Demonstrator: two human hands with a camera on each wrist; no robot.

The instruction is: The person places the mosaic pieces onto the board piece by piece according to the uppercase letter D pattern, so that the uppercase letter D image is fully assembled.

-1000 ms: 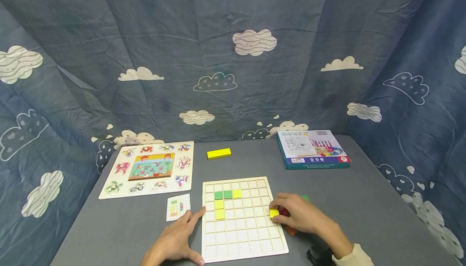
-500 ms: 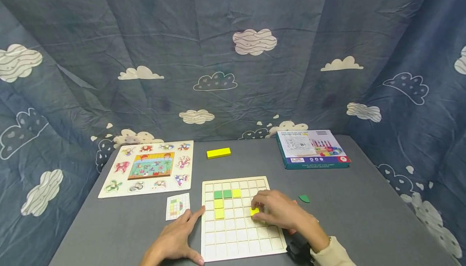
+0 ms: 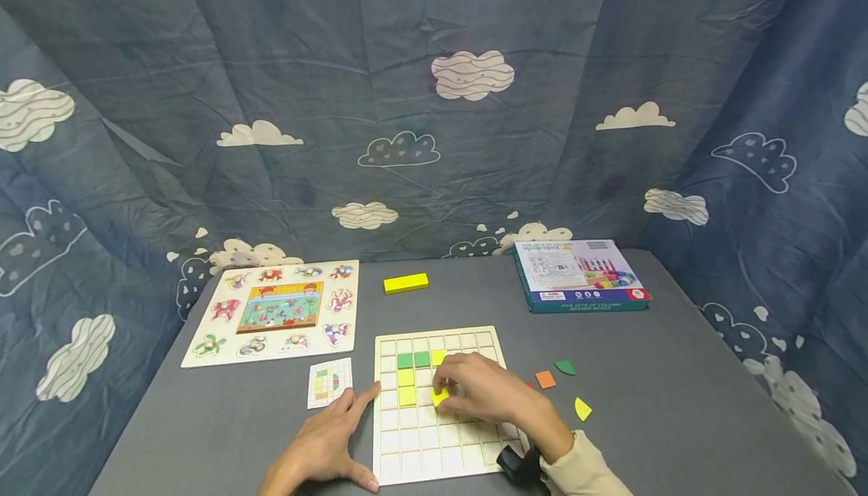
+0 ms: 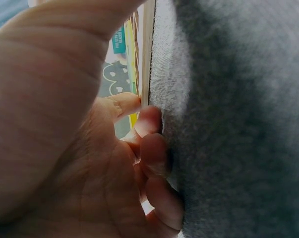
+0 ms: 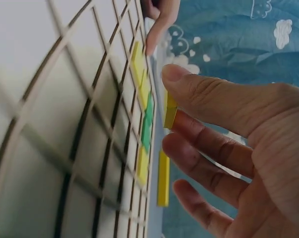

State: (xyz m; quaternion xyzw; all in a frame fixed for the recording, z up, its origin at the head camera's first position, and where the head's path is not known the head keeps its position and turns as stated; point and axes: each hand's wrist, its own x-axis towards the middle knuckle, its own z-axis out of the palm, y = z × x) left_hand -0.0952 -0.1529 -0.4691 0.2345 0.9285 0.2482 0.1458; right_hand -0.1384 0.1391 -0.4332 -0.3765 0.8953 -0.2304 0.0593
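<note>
My right hand [image 3: 484, 387] pinches a small yellow square tile [image 5: 170, 111] between thumb and fingers, over the middle of a white gridded wooden board [image 3: 420, 454]. In the right wrist view the tile is held clear of the grid. My left hand [image 3: 324, 439] lies at the board's left edge, thumb and forefinger spread and touching it. Near the board's upper left, two green tiles [image 3: 414, 360] and a yellow tile [image 3: 438, 357] form a row. Two more yellow tiles [image 3: 406, 387] run down below the left green one.
A small pattern card [image 3: 330, 383] lies left of the board. Behind are an animal puzzle board [image 3: 267, 315], a yellow bar [image 3: 405, 283] and a flat box [image 3: 582, 277]. An orange square [image 3: 545, 380], a green piece [image 3: 564, 368] and a yellow piece [image 3: 583, 408] lie right of the board.
My right hand has carried the yellow tile leftward from the board's right edge to its middle, uncovering loose pieces on the right. The left hand has stayed at the board's edge.
</note>
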